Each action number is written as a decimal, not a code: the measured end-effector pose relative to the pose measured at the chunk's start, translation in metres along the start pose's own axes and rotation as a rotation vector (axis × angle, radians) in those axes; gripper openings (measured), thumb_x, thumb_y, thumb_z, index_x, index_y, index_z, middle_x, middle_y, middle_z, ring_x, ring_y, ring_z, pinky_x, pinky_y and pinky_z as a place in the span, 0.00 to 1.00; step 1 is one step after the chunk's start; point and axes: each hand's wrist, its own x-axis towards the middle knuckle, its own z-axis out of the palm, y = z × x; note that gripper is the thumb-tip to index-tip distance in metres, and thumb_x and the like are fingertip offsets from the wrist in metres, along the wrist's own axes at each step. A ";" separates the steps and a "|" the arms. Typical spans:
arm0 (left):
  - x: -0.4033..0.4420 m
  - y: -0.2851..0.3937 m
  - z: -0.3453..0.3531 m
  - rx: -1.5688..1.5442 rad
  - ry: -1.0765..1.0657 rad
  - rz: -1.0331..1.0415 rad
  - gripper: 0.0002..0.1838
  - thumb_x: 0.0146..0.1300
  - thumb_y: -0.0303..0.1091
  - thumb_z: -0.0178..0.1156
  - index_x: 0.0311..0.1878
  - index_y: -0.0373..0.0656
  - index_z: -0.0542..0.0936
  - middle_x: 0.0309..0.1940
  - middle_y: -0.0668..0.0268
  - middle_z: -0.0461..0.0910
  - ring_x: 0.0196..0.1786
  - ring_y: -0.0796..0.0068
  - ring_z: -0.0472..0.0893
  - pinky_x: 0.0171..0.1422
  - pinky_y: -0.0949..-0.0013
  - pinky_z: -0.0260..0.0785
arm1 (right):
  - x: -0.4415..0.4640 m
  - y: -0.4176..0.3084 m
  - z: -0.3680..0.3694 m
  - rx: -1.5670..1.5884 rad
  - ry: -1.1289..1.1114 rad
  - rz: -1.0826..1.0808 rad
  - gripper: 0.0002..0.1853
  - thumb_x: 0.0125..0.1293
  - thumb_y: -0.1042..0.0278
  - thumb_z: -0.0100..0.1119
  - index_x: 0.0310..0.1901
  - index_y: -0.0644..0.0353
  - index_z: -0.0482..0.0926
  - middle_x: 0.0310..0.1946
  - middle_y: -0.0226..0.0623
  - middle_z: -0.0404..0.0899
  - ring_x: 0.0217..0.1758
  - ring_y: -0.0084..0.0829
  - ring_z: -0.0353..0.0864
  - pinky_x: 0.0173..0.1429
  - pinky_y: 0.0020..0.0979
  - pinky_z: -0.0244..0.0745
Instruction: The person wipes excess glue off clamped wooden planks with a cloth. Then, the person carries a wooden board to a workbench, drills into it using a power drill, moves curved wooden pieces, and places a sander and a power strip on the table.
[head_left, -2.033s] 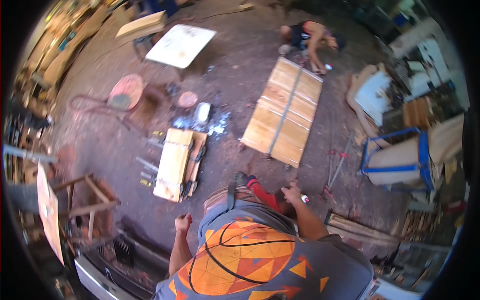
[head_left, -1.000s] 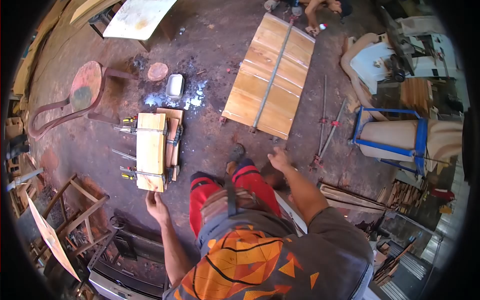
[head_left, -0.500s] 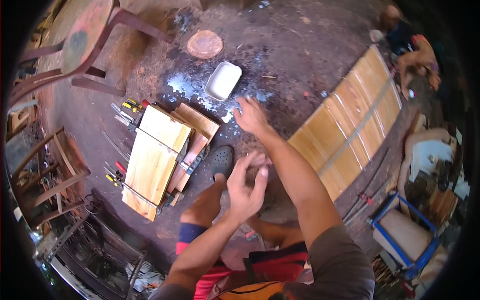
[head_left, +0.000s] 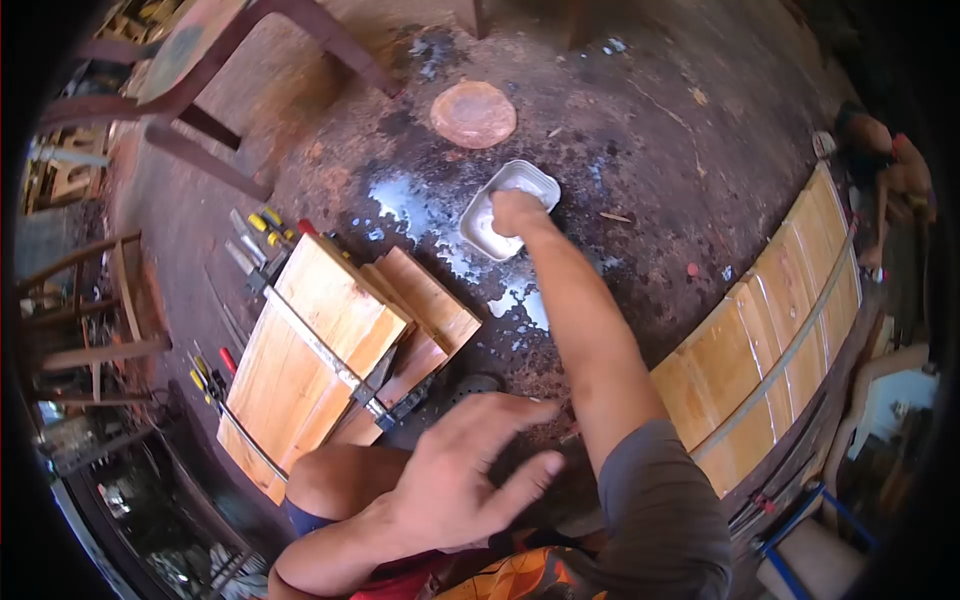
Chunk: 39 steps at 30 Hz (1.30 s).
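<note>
My right hand (head_left: 518,213) reaches down into a small rectangular pan (head_left: 543,180) on the floor that holds something white. Its fingers are hidden inside the pan, so I cannot see whether they grip anything. My left hand (head_left: 465,470) hangs nearer my body above my bent knee, empty, with thumb and fingers apart. Just left of it lies a stack of wooden boards (head_left: 325,360), squeezed by a bar clamp (head_left: 318,348). Milky white splashes (head_left: 400,200) wet the dark floor around the pan.
A long panel of joined boards (head_left: 755,345) with a bar across it lies at right. Another person (head_left: 895,170) crouches at its far end. Beyond the pan is a round flat disc (head_left: 474,114). A wooden chair (head_left: 225,90) stands upper left.
My right hand has moved forward into the pan. My left hand has come closer to the camera and its fingers have spread. The view has shifted, with my body leaning forward.
</note>
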 end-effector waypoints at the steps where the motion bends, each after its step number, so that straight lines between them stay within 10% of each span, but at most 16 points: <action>1: 0.001 0.009 0.002 0.015 -0.025 0.023 0.19 0.63 0.35 0.70 0.53 0.34 0.81 0.45 0.52 0.83 0.49 0.56 0.83 0.53 0.63 0.76 | 0.002 0.001 -0.003 0.020 -0.050 -0.001 0.23 0.61 0.63 0.62 0.59 0.57 0.80 0.58 0.50 0.81 0.63 0.47 0.80 0.67 0.44 0.75; 10: -0.028 0.009 0.015 0.155 -0.005 0.136 0.26 0.63 0.41 0.67 0.60 0.36 0.76 0.49 0.55 0.79 0.49 0.57 0.80 0.53 0.59 0.73 | -0.015 -0.014 0.000 -0.238 0.180 -0.179 0.33 0.60 0.65 0.65 0.68 0.64 0.70 0.61 0.65 0.74 0.66 0.56 0.74 0.69 0.46 0.72; 15: -0.039 0.012 0.019 0.267 -0.051 0.142 0.26 0.65 0.42 0.65 0.61 0.36 0.75 0.49 0.56 0.79 0.47 0.58 0.79 0.52 0.61 0.72 | -0.005 -0.019 0.000 -0.323 -0.097 -0.052 0.35 0.60 0.65 0.62 0.69 0.69 0.65 0.64 0.67 0.70 0.69 0.56 0.72 0.69 0.46 0.72; 25: -0.059 0.020 0.013 0.303 -0.060 0.161 0.22 0.66 0.41 0.65 0.57 0.37 0.78 0.48 0.58 0.80 0.48 0.61 0.80 0.51 0.62 0.72 | -0.031 0.025 -0.016 0.293 0.412 -0.434 0.27 0.55 0.74 0.55 0.61 0.57 0.78 0.55 0.60 0.80 0.61 0.55 0.77 0.66 0.44 0.71; 29: -0.059 0.021 0.018 0.335 -0.071 0.165 0.21 0.66 0.40 0.65 0.57 0.37 0.78 0.48 0.58 0.80 0.48 0.60 0.80 0.52 0.61 0.72 | -0.041 0.031 -0.018 0.816 0.318 -0.307 0.23 0.54 0.76 0.60 0.55 0.62 0.80 0.45 0.48 0.84 0.44 0.41 0.87 0.49 0.39 0.82; 31: -0.058 0.022 0.022 0.340 -0.062 0.185 0.22 0.65 0.40 0.66 0.58 0.38 0.78 0.48 0.58 0.80 0.48 0.60 0.80 0.52 0.60 0.72 | -0.049 0.017 -0.006 1.800 0.138 -0.284 0.18 0.59 0.74 0.59 0.53 0.65 0.77 0.39 0.41 0.84 0.36 0.32 0.86 0.39 0.34 0.83; 39: -0.059 0.024 0.032 0.353 -0.047 0.198 0.21 0.65 0.39 0.65 0.58 0.39 0.78 0.49 0.59 0.80 0.48 0.60 0.80 0.52 0.60 0.72 | -0.007 -0.002 0.018 1.311 0.766 0.031 0.16 0.52 0.83 0.62 0.44 0.61 0.79 0.35 0.36 0.81 0.32 0.26 0.81 0.34 0.29 0.75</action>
